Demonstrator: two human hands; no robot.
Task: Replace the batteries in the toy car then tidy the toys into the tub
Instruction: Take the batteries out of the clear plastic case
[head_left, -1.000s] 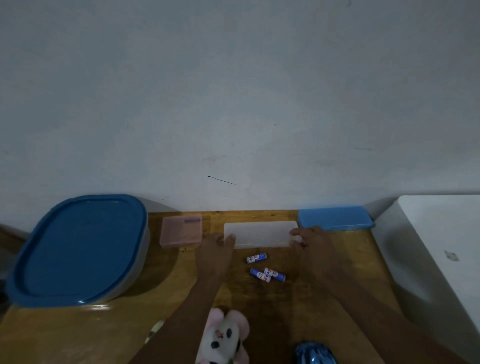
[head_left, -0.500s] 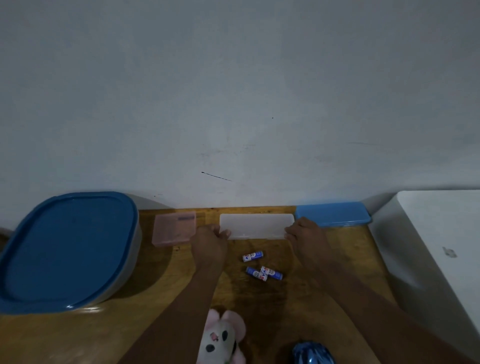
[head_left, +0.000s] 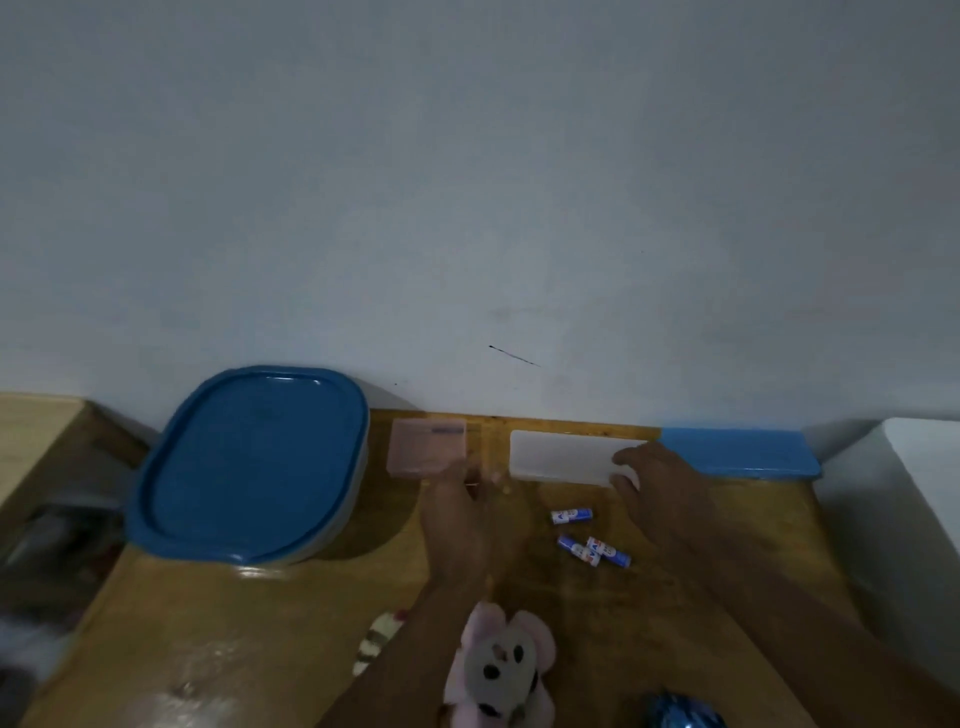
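Three batteries (head_left: 592, 552) | between left hand (head_left: 467, 525), right hand (head_left: 662, 493) | right grips white case (head_left: 561, 454)

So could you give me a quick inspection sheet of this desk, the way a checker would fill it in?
Surface: wooden table, glossy.
Job's things: blue-lidded tub at left, lid on; three batteries loose at centre; toy car at near edge, mostly cut off; plush toy beside it.
Clutter: pink box, white box, blue case along the wall.
Hands: right hand grips the white box's end; left hand by the pink box, blurred.
Cables: nothing seen.
Surroundings: pale wall; white unit at right.
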